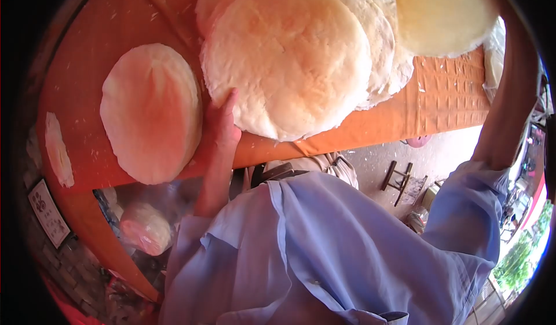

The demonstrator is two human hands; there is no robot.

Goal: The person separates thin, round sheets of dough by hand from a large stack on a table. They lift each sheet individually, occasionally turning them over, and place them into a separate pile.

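A large round flatbread point(286, 59) lies on top of a pile of similar breads on the orange-covered table. My left hand point(225, 122) is at its near left edge, thumb over the top and the other fingers hidden, apparently gripping the rim. My right forearm point(509, 93) reaches up along the right side, and its hand is outside the picture. Close to that arm, at the top right, is a yellowish round flatbread point(443, 15); what supports it cannot be seen. Left of the pile lies a single pale oval-looking flatbread point(152, 114).
The orange table cover point(446, 93) has ridges and white flakes on its right part. A thin bread piece point(59, 150) lies at the far left. Below the table are a filled plastic bag point(145, 228) and a framed sign point(49, 214). A small wooden stool point(397, 181) stands on the floor.
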